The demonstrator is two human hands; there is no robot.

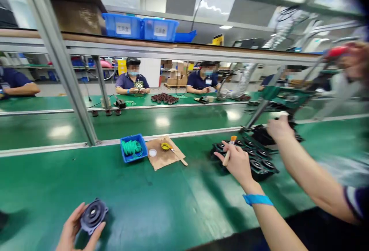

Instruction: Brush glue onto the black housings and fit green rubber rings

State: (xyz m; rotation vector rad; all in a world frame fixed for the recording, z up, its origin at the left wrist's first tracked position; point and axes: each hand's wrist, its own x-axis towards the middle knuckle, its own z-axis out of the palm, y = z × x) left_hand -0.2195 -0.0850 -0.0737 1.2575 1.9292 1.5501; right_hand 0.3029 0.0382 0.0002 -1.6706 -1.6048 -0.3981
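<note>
At the lower left, my left hand (79,230) grips a round black speaker-like part (93,214) by its edges, its ringed face turned up. My right hand (236,164), with a blue band on the wrist, holds a small brush (227,158) with a pale handle and orange bristles pointing up. It is over the near left side of a group of similar round black parts (256,164). Between the hands, further back, brown cardboard (160,160) carries a yellow-rimmed lid or cup (165,147), a white disc (152,152) and a wooden-handled brush (181,160).
A blue bin (134,158) of green cord stands beside the cardboard. Another person's hand (281,128) reaches over black parts at the right. Metal posts (62,62) hold a shelf with blue bins (160,29). People sit across the green table (138,201).
</note>
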